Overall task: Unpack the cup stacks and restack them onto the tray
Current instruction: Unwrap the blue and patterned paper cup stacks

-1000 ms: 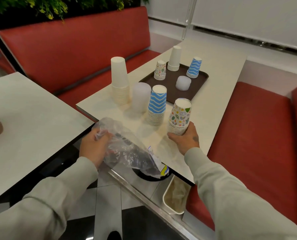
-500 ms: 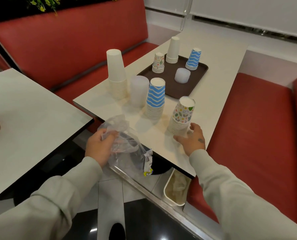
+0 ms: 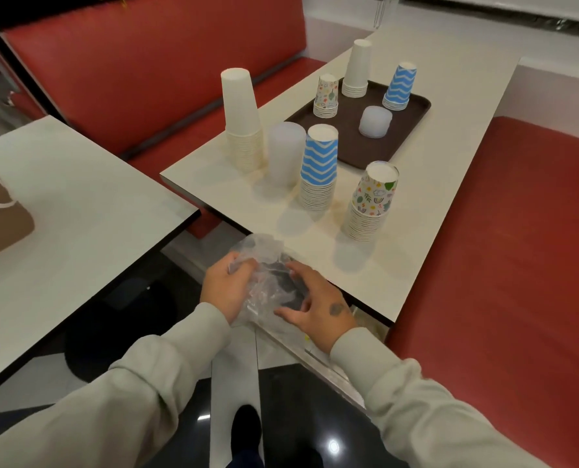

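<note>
The pale tabletop point(image 3: 450, 197) carries a dark brown plastic tray point(image 3: 348, 145) and, before it, tall paper cup stacks point(image 3: 318, 167). They look light and easily crushed, so best taken low, near the rims. Of the hands, the left hand point(image 3: 225, 288) grips a crumpled clear plastic bag point(image 3: 267, 282); the right hand point(image 3: 318, 305) rests spread on it.

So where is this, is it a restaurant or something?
Probably a diner or fast-food place. Red padded booth benches sit along pale tables, and a brown serving tray holds stacks of paper cups.
</note>
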`<state>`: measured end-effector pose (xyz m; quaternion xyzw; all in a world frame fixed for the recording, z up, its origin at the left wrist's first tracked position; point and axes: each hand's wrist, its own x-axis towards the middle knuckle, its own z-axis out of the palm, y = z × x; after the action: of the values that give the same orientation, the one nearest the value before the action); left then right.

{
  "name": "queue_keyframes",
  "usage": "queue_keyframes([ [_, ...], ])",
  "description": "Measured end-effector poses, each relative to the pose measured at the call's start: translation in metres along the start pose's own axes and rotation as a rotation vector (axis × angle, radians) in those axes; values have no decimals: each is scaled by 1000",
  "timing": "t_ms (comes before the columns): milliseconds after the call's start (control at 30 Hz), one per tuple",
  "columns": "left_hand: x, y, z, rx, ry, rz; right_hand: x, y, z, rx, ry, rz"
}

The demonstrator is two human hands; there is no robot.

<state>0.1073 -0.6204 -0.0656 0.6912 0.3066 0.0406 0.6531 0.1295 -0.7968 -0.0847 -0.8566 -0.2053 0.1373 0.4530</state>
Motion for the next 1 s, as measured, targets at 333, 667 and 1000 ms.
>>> queue_keyframes([
  [333,-15,-40,-17,86,-147,-260,-5,24,42,73,-81,122],
  [667,-4,-101,22,293,-260,-386,-27,92,54,61,58,347],
  [1000,-4,-155,104,-9,-580,-844,-44,163,43,722,478,734],
])
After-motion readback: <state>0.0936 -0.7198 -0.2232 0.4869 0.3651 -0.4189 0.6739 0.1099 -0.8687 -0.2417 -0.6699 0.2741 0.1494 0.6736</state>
